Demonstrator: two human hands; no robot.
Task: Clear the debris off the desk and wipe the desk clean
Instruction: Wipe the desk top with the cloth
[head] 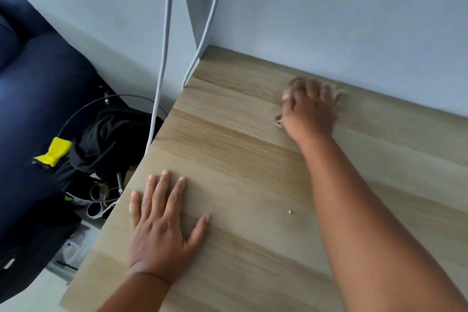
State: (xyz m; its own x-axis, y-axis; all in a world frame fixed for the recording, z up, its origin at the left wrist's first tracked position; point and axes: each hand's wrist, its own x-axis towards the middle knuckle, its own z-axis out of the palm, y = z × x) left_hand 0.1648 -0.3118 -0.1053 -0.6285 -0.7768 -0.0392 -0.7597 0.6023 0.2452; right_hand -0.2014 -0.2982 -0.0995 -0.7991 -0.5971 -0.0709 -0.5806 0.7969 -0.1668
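The light wooden desk [228,159] fills the right of the view. My left hand [162,223] lies flat on it near the left edge, fingers straight and spread, holding nothing. My right hand [310,109] is blurred far back by the wall, fingers spread over a pale brownish cloth or wad [279,119]. The wad presses on the desk, and only bits of it peek out by the thumb and past the fingertips. A small crumb [290,212] lies between my arms, and another speck [201,99] sits near the back left corner.
Two white cables [162,58] hang down the wall at the desk's back left corner. Left of the desk, lower down, a wire basket [111,134] holds dark clothes and a yellow item [57,151]. A dark blue sofa [38,83] stands further left.
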